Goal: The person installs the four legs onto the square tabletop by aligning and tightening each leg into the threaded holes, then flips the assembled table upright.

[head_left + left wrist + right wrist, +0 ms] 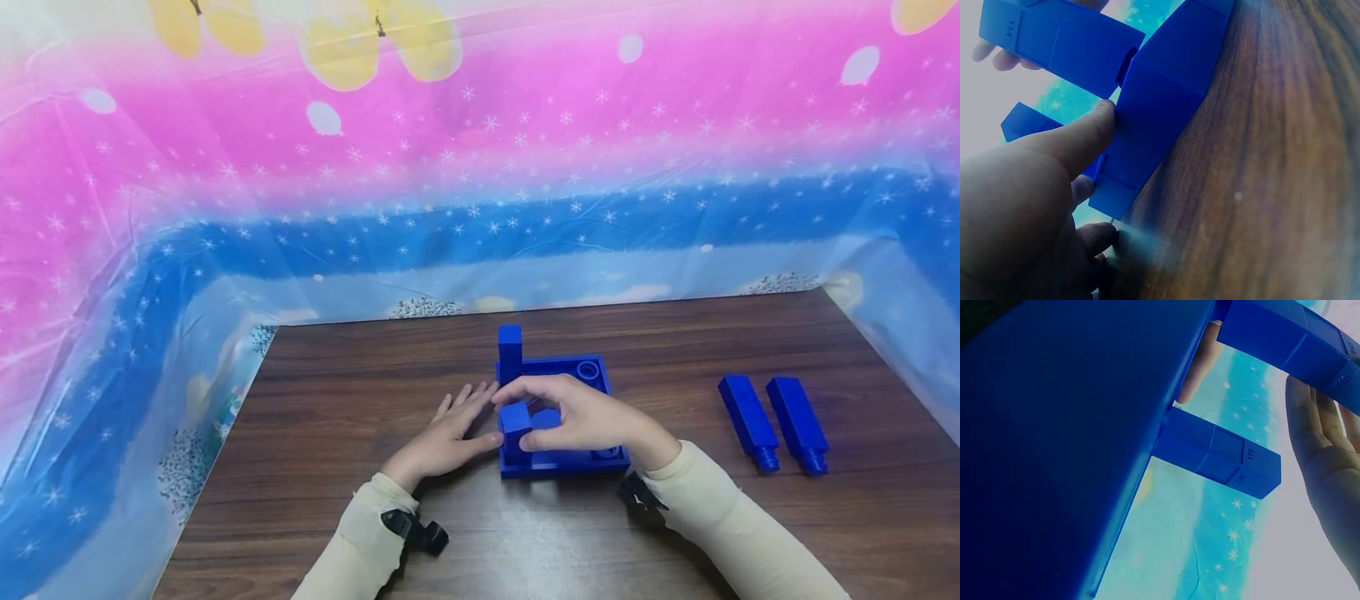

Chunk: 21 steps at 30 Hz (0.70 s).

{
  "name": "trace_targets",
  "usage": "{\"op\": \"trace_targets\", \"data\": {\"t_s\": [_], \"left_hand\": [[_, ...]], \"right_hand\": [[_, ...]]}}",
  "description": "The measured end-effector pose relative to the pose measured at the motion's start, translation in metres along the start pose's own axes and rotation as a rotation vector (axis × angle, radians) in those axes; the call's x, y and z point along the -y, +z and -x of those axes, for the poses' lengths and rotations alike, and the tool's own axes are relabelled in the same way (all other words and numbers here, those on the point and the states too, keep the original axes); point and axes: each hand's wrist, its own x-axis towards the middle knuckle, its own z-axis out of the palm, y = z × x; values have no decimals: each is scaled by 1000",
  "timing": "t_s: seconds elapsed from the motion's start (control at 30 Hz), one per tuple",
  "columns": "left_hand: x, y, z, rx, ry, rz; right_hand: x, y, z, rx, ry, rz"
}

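A shallow blue plastic base (562, 468) with round sockets lies on the table, its raised rim facing up. Two square blue legs stand upright along its left edge: a far leg (510, 348) and a near leg (516, 427). My right hand (592, 412) grips the upper end of the near leg, thumb on one side and fingers on the other. With fairly straight fingers, my left hand (450, 437) rests against the base's left side; its thumb (1094, 128) touches the edge near the held leg. Another blue shape inside the base is partly hidden by my right hand.
To the right lie two more blue legs, one nearer the base (748, 421) and one farther right (797, 423), threaded ends toward me. A patterned cloth (480, 233) hangs behind the wooden table (337, 367) and along its sides.
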Motion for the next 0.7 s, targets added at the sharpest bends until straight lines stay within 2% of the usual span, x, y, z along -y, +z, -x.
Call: {"op": "trace_targets", "data": {"t_s": [0.5,0.7], "left_hand": [[1,-1,-2,12,8,-11],[2,0,-1,15,12,-24]], "right_hand": [[-3,2,0,-8,74,11],[-2,4,-2,-34,73,22]]}}
